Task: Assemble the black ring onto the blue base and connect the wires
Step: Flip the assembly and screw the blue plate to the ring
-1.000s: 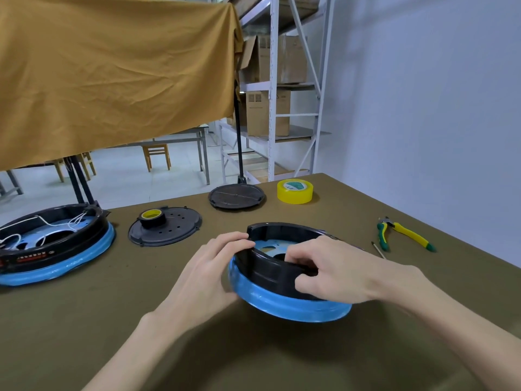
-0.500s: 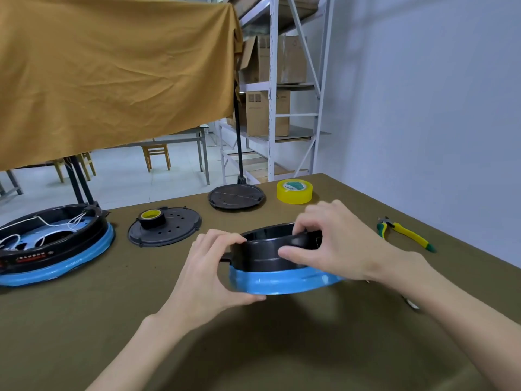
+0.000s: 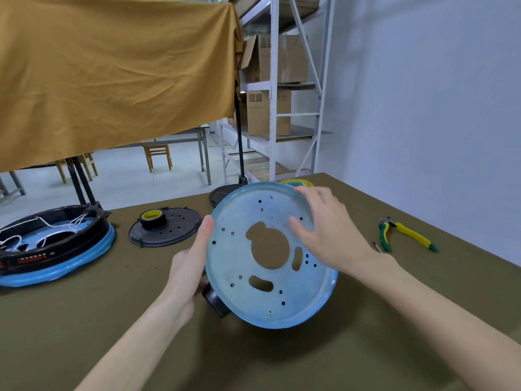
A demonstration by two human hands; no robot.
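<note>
Head cam shows you've got the blue base (image 3: 270,255) tipped up off the table (image 3: 282,362), underside facing you, left hand (image 3: 189,266) gripping its edge, right hand (image 3: 327,232) spread flat on it, so the black ring (image 3: 215,301) behind could slip off if it's loose.

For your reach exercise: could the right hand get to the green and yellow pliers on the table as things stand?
Probably yes, once it lets go. The pliers lie on the table to the right hand's own side with nothing between, but that hand now rests on the tilted blue base, shared with the left hand.
</note>
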